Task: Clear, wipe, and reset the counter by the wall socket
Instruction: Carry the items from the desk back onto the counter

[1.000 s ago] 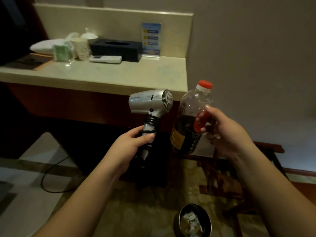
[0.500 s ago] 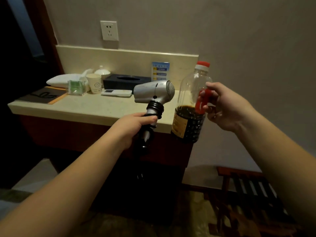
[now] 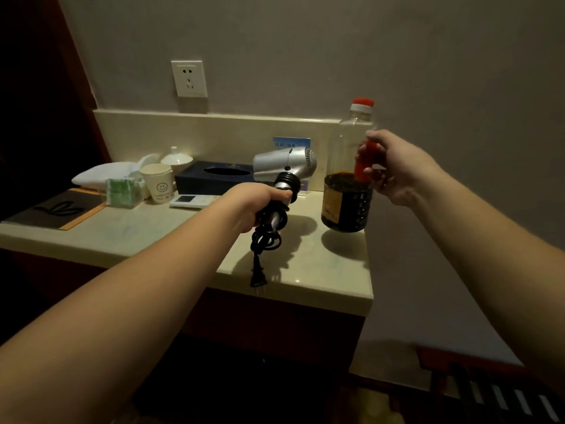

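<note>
My left hand [image 3: 247, 206] grips the handle of a silver hair dryer [image 3: 286, 163] above the beige counter [image 3: 153, 234]. Its black cord and plug [image 3: 260, 270] dangle over the front edge. My right hand [image 3: 394, 169] holds a clear bottle [image 3: 348, 191] by its red handle. The bottle has a red cap and dark sauce in its lower part, and it hangs just above the counter's right end. The white wall socket [image 3: 189, 78] is on the wall above the backsplash.
At the back of the counter stand a dark tissue box [image 3: 214, 179], a white remote [image 3: 192, 200], a smiley paper cup [image 3: 159, 183], a green packet [image 3: 120, 191], a white lidded cup [image 3: 175, 159], white cloth [image 3: 101, 177] and a dark mat [image 3: 58, 209]. A wooden rack [image 3: 489, 390] stands low right.
Both hands moved up and forward from below the counter's edge to above its right end, carrying the hair dryer and the bottle. The view rose and the wall socket came into sight.
</note>
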{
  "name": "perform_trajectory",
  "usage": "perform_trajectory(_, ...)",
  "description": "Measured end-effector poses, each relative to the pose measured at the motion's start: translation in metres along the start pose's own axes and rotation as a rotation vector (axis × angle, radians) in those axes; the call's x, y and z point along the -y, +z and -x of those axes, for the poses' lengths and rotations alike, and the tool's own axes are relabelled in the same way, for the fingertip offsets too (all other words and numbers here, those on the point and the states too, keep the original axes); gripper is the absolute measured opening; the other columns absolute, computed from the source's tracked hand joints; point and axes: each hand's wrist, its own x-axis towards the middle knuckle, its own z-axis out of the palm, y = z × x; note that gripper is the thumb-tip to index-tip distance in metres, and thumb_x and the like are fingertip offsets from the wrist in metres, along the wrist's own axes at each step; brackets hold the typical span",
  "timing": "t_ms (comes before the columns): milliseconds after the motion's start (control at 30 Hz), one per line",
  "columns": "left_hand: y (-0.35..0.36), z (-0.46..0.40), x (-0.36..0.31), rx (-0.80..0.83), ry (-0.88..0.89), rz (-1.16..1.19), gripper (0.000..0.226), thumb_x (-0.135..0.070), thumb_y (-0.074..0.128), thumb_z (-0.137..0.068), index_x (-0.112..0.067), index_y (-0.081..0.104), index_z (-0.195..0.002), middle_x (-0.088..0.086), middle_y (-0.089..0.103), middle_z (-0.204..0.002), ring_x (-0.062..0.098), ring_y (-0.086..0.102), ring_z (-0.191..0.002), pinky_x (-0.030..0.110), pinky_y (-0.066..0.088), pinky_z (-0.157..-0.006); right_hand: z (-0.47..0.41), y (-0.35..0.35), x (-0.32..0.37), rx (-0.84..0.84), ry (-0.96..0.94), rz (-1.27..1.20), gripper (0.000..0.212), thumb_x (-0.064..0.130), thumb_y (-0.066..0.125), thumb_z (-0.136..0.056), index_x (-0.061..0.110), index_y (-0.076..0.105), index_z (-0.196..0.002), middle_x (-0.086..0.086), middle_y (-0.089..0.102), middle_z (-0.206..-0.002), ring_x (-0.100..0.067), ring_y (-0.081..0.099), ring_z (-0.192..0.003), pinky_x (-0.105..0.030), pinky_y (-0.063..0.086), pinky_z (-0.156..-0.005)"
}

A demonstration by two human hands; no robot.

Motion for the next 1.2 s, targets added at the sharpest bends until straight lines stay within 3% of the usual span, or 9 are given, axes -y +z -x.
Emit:
perform_trajectory(167, 0.020, -0.040, -0.005, -0.061, -0.055, -0.074, 0.039, -0.016, 0.076, -0.080, 0.001, 0.064, -0.113, 0.016, 0.068, -0.100, 0.025, 0.064, -0.073, 0.033, 0.051, -0.061, -0.051, 0.000, 0.001, 0.012, -0.022, 0.051, 0.022, 0.041, 0.062, -0.087, 0.020, 0.066, -0.082, 0.005, 0.068, -0.077, -0.009, 0.057, -0.071, -0.020, 0.046, -0.069)
perform_trajectory(267, 0.030, -0.054, -0.005, -0.082, -0.100, -0.093, 0.042, -0.018, 0.077, -0.080, 0.002, 0.062, -0.115, 0.016, 0.068, -0.099, 0.027, 0.064, -0.075, 0.036, 0.052, -0.069, -0.077, 0.001, -0.001, 0.013, -0.022, 0.037, 0.022, 0.041, 0.062, -0.087, 0.019, 0.066, -0.084, 0.003, 0.068, -0.079, -0.010, 0.056, -0.067, -0.018, 0.045, -0.061)
perform_trajectory(367, 0.040, -0.062, -0.004, -0.106, -0.127, -0.119, 0.045, -0.020, 0.078, -0.080, 0.002, 0.061, -0.115, 0.016, 0.066, -0.095, 0.028, 0.064, -0.075, 0.038, 0.053, -0.073, -0.099, -0.001, -0.006, 0.015, -0.018, 0.016, 0.023, 0.039, 0.061, -0.088, 0.017, 0.066, -0.088, 0.002, 0.066, -0.083, -0.009, 0.056, -0.068, -0.018, 0.046, -0.061)
perform_trajectory(467, 0.048, -0.070, -0.005, -0.121, -0.173, -0.177, 0.055, -0.024, 0.080, -0.077, 0.001, 0.058, -0.120, 0.018, 0.066, -0.107, 0.033, 0.066, -0.095, 0.045, 0.052, -0.092, -0.116, -0.001, -0.010, 0.004, 0.003, 0.021, 0.023, 0.040, 0.062, -0.087, 0.018, 0.067, -0.087, 0.003, 0.067, -0.082, -0.008, 0.056, -0.063, -0.017, 0.045, -0.060)
perform_trajectory(533, 0.052, -0.074, -0.005, -0.139, -0.189, -0.211, 0.055, -0.026, 0.079, -0.078, 0.000, 0.056, -0.120, 0.017, 0.065, -0.112, 0.034, 0.064, -0.101, 0.046, 0.049, -0.097, -0.124, -0.001, -0.013, -0.002, 0.004, 0.027, 0.023, 0.040, 0.062, -0.086, 0.018, 0.068, -0.087, 0.004, 0.068, -0.081, -0.008, 0.054, -0.060, -0.017, 0.045, -0.059)
perform_trajectory(867, 0.057, -0.083, -0.007, -0.173, -0.253, -0.251, 0.056, -0.024, 0.076, -0.083, -0.004, 0.052, -0.128, 0.017, 0.062, -0.113, 0.033, 0.062, -0.102, 0.045, 0.049, -0.096, -0.150, -0.005, -0.025, -0.004, 0.000, 0.099, 0.032, 0.048, 0.058, -0.087, 0.019, 0.069, -0.097, 0.004, 0.069, -0.093, -0.008, 0.055, -0.067, -0.021, 0.042, -0.061)
perform_trajectory(1100, 0.055, -0.083, -0.012, -0.141, -0.295, -0.289, 0.051, -0.021, 0.074, -0.085, -0.006, 0.052, -0.129, 0.017, 0.064, -0.099, 0.030, 0.065, -0.085, 0.045, 0.052, -0.090, -0.160, -0.002, -0.032, 0.011, 0.008, 0.037, 0.025, 0.043, 0.060, -0.087, 0.019, 0.068, -0.085, 0.004, 0.066, -0.083, -0.008, 0.052, -0.060, -0.020, 0.044, -0.064)
perform_trajectory(1200, 0.051, -0.084, -0.013, -0.128, -0.299, -0.333, 0.054, -0.023, 0.073, -0.085, -0.007, 0.052, -0.132, 0.018, 0.064, -0.111, 0.032, 0.065, -0.098, 0.046, 0.051, -0.095, -0.163, 0.001, -0.034, 0.023, 0.011, 0.040, 0.025, 0.041, 0.060, -0.087, 0.018, 0.066, -0.081, 0.005, 0.064, -0.079, -0.008, 0.049, -0.055, -0.019, 0.042, -0.059)
